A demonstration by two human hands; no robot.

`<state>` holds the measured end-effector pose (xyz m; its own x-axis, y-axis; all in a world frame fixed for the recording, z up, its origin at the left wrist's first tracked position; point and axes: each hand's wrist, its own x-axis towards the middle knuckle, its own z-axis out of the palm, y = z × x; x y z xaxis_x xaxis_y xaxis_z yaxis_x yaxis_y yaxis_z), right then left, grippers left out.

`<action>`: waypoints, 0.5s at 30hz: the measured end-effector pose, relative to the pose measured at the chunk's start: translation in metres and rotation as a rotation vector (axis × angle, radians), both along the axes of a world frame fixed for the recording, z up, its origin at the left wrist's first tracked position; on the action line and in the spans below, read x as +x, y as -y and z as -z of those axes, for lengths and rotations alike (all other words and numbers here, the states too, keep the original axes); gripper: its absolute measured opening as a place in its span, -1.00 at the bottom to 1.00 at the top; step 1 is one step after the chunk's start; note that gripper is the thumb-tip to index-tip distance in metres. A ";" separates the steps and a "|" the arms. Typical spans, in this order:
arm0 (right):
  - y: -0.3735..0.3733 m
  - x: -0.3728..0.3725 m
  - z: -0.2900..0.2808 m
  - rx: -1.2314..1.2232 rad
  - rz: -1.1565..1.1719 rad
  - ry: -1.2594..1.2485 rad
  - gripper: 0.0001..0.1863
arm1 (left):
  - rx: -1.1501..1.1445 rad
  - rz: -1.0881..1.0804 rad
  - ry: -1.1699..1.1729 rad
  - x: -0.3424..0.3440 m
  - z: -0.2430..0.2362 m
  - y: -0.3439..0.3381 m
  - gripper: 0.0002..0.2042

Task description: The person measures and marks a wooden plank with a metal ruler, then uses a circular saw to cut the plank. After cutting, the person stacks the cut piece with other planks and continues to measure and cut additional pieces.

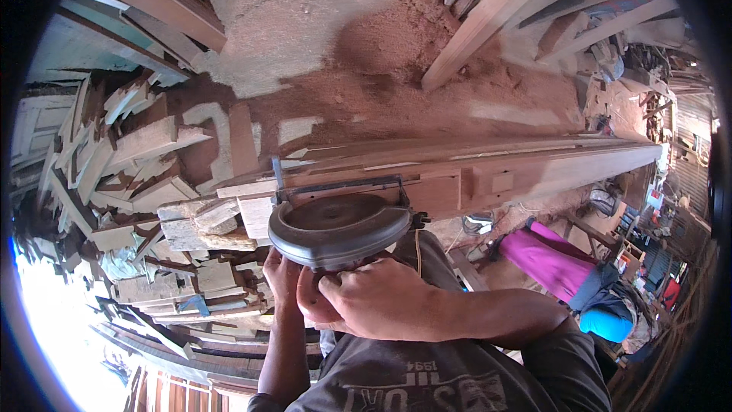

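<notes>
In front of my body is a dusty grey machine part (343, 240) with a smooth, rounded casing and a dark, round, shallow top. Its kind is not clear. It sits against the near side of the long wooden bench (438, 194). My left hand (282, 271) reaches up to the casing's left underside, its fingers mostly hidden. Just below the casing, my right hand (381, 294) is closed, with the forearm crossing in from the right. Its thumb and fingers wrap a smooth reddish-brown piece (311, 297), partly covered by the hand.
Offcuts and boards (145, 145) are piled at the left. Long timber beams (496, 19) slant down at the far right. Sawdust (389, 46) covers the ground beyond the bench. At the right lie a magenta cloth (549, 259) and a bright blue rounded thing (608, 324).
</notes>
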<state>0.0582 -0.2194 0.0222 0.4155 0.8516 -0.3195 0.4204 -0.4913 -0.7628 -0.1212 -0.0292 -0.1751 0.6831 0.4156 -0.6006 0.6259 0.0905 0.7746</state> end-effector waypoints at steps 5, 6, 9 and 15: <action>-0.003 0.003 -0.003 -0.062 -0.094 -0.053 -0.45 | -0.111 -0.180 -0.129 0.025 -0.028 0.002 -0.81; -0.004 0.004 -0.003 -0.071 -0.110 -0.058 -0.45 | -0.142 -0.227 -0.153 0.027 -0.030 0.003 -0.80; -0.007 0.005 -0.007 -0.022 -0.044 0.061 -0.47 | -0.068 -0.175 -0.098 0.023 -0.026 0.000 -0.79; -0.014 0.007 -0.006 -0.029 -0.053 0.022 -0.45 | -0.111 -0.232 -0.152 0.044 -0.052 0.002 -0.74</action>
<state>0.0653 -0.2050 0.0277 0.3773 0.8632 -0.3354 0.4632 -0.4896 -0.7388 -0.0769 -0.0310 -0.1227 0.4765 0.4761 -0.7391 0.6865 0.3238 0.6511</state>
